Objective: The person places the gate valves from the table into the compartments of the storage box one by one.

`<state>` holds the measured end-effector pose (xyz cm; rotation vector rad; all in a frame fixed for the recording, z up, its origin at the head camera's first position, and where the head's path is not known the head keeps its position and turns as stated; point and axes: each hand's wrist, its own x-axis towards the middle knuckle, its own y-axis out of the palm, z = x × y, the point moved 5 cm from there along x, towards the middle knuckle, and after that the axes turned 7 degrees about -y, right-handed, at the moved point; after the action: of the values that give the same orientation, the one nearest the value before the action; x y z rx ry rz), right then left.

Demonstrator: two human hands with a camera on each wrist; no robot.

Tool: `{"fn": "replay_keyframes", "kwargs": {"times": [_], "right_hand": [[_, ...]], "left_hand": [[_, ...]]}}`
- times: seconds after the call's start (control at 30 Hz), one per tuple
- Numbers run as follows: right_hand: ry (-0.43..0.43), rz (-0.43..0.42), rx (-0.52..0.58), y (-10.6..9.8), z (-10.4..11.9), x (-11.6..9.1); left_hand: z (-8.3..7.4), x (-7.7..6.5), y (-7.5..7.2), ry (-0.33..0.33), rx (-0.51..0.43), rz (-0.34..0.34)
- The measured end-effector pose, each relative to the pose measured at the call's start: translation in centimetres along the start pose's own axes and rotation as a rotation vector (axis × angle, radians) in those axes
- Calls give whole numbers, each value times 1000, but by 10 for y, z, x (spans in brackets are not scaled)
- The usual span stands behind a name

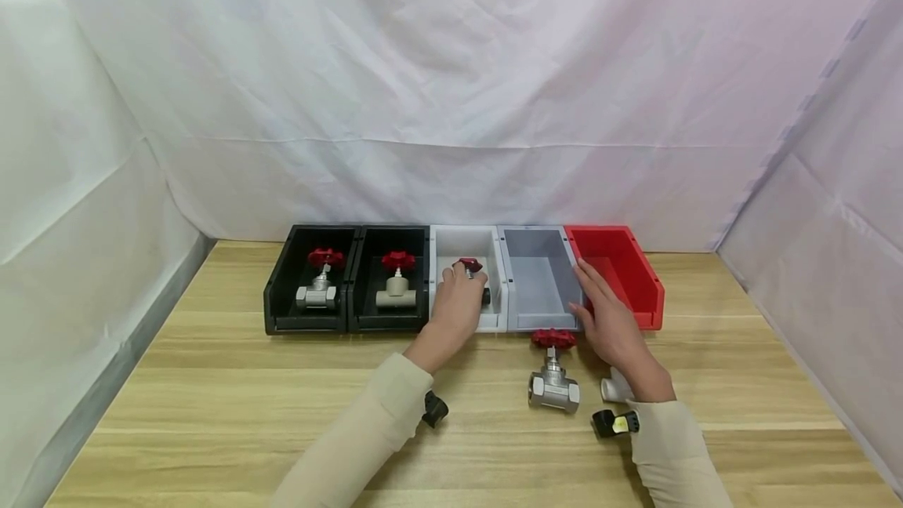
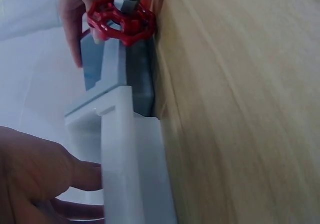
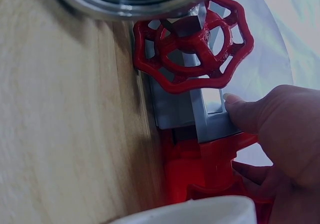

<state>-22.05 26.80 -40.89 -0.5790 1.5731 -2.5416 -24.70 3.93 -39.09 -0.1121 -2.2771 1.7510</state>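
My left hand (image 1: 457,308) reaches into the white bin (image 1: 462,237) and grips a valve with a red handwheel (image 1: 469,264); one dark end (image 1: 486,296) shows beside the fingers, the rest is covered. My right hand (image 1: 612,324) rests on the divider between the grey bin (image 1: 539,316) and the red bin (image 1: 638,281), fingers extended, thumb touching the grey bin's corner. Just before the grey bin stands a steel valve (image 1: 553,389) with a red handwheel (image 3: 195,51). A white pipe fitting (image 1: 616,387) lies partly under the right wrist.
Two black bins at the left hold a steel valve (image 1: 317,292) and a beige valve (image 1: 397,292), both with red handwheels. All the bins stand in a row on the wooden table (image 1: 233,414), before a white cloth backdrop (image 1: 451,100).
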Motion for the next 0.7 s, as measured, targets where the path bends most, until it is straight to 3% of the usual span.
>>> {"fn": "replay_keyframes", "kwargs": {"times": [0.2, 0.4, 0.53, 0.7], "right_hand": [[0, 0, 0, 0, 1, 0], [-5, 1, -2, 1, 1, 0], [0, 8, 3, 2, 0, 0], [-5, 1, -2, 0, 0, 0]], "left_hand": [[4, -15, -25, 64, -59, -67], [21, -33, -44, 111, -150, -168], [38, -45, -49, 133, -203, -233], [57, -53, -43, 123, -205, -274]]}}
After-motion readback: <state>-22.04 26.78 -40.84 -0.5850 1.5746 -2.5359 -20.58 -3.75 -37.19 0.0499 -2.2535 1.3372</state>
